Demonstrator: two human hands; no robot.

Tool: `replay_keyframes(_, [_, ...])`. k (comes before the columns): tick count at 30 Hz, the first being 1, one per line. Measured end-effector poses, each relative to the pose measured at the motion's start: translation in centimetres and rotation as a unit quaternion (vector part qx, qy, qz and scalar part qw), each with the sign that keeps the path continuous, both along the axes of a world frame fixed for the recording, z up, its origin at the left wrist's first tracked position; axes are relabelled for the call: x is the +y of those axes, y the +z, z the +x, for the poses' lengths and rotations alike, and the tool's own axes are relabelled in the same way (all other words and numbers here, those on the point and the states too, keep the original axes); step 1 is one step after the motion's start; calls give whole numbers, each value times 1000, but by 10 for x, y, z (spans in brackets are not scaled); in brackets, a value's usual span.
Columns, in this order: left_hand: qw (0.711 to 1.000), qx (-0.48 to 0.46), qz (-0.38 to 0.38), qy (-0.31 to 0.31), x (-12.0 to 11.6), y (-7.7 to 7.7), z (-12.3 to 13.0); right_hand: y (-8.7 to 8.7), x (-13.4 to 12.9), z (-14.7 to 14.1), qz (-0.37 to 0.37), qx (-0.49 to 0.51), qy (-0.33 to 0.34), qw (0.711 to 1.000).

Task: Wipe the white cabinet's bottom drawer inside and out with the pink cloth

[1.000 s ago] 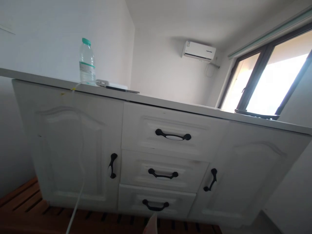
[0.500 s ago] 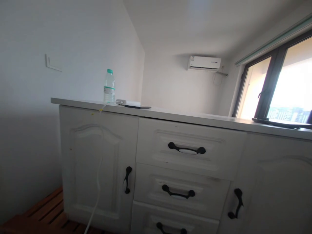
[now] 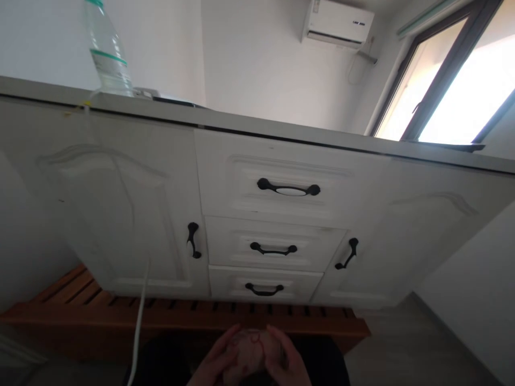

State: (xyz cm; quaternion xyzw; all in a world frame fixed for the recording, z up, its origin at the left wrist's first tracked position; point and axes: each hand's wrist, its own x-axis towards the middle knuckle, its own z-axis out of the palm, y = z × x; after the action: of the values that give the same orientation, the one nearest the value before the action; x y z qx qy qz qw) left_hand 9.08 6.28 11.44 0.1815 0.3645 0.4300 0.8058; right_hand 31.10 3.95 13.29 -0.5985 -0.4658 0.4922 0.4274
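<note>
Low at the bottom of the head view, a pale, rounded bundle with thin red lines point(image 3: 250, 351) is held between both of my hands. It is dim there, and I cannot make out what kind of thing it is. My left hand point(image 3: 217, 358) curves round its left side with the fingers bent. On the opposite side, my right hand point(image 3: 287, 358) is wrapped against it, thumb toward me. Dark-clothed legs show on either side, beneath the hands. Just beyond the fingertips runs the front edge of a brown slatted wooden bench point(image 3: 185, 320).
A white cabinet point(image 3: 277, 206) with black handles stands on the bench. On its top are a clear bottle with a green cap point(image 3: 107, 59) and flat dark items. A white cable point(image 3: 139, 327) hangs down the left front. An air conditioner point(image 3: 338, 24) and window point(image 3: 442, 80) are behind.
The view has tilted downward, so the cabinet's lower drawers and the bench front now show. Both my hands and the pale bundle have come into sight at the bottom.
</note>
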Motion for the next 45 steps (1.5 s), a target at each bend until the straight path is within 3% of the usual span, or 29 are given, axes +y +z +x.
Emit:
replay_keyframes(3, [997, 71, 39, -10, 3, 10, -3, 0, 8, 3, 31, 56, 25, 998])
replay_keyframes(7, [952, 254, 173, 7, 19, 25, -12, 11, 11, 3, 64, 76, 12, 995])
replay_keyframes(11, [941, 246, 233, 2, 24, 40, -15, 16, 8, -5, 50, 159, 5, 986])
replay_keyframes(15, [902, 310, 301, -14, 22, 48, -14, 13, 5, -10, 47, 198, 22, 979])
replay_keyframes(19, [896, 325, 296, -66, 21, 53, -15, 15, 3, -7, 40, 185, -4, 982])
replay_keyframes(22, [894, 336, 291, -66, 19, 58, -15, 18, 2, -4, 28, 178, -25, 983])
replay_keyframes(29, [860, 387, 332, -2, 12, 62, -10, 15, 4, -3, 57, 57, -58, 995])
replay_keyframes(34, [903, 336, 267, 38, 9, 58, -11, 32, 3, -1, 147, -159, -34, 976])
replay_keyframes(36, [915, 317, 246, 49, 8, 59, -13, 44, 4, 1, 182, -189, -19, 965])
replay_keyframes(38, [919, 315, 232, 56, 9, 62, -18, 53, 7, 2, 174, -137, 12, 975])
replay_keyframes(41, [914, 329, 226, 66, 13, 61, -25, 61, 12, 2, 62, 81, 56, 993])
replay_keyframes(45, [905, 339, 219, 135, 18, 47, -26, 65, 19, -2, -64, 303, 24, 951])
